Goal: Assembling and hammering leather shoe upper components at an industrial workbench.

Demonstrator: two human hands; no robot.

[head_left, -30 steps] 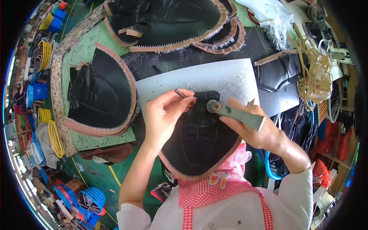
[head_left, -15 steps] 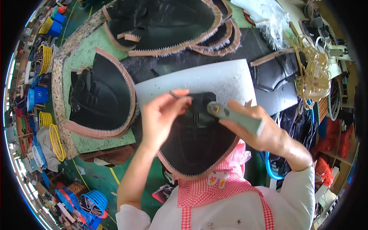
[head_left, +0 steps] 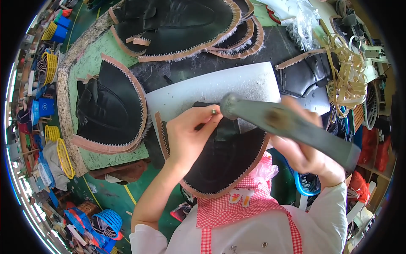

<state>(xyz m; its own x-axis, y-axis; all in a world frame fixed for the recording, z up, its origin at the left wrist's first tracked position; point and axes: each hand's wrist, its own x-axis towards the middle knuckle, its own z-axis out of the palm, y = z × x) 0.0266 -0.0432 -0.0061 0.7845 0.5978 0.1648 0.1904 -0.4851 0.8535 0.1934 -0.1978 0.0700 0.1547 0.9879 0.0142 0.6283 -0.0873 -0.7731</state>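
My left hand (head_left: 188, 131) pinches a small metal punch (head_left: 214, 111) upright between thumb and fingertips, above the far end of a black leather shoe upper (head_left: 224, 169). Most of the punch is hidden by my fingers. A hammer (head_left: 313, 133) is raised in my right hand (head_left: 311, 154). Its round face hangs close to the punch, and the head hides most of the handle. The upper has a zigzag-cut brown edge and lies partly over a white board (head_left: 186, 91), its near end by my red checked apron (head_left: 220, 209).
More black uppers lie on the left (head_left: 112, 103) and in a stack (head_left: 186, 25) at the far side. One folded upper (head_left: 302, 76) sits to the right, near a bundle of cream straps (head_left: 347, 80). A blue basket (head_left: 306, 186) stands beneath my right arm.
The hammer has risen towards the camera and its head now looks larger. My left hand has shifted right, standing the punch on the upper. The upper has moved slightly right.
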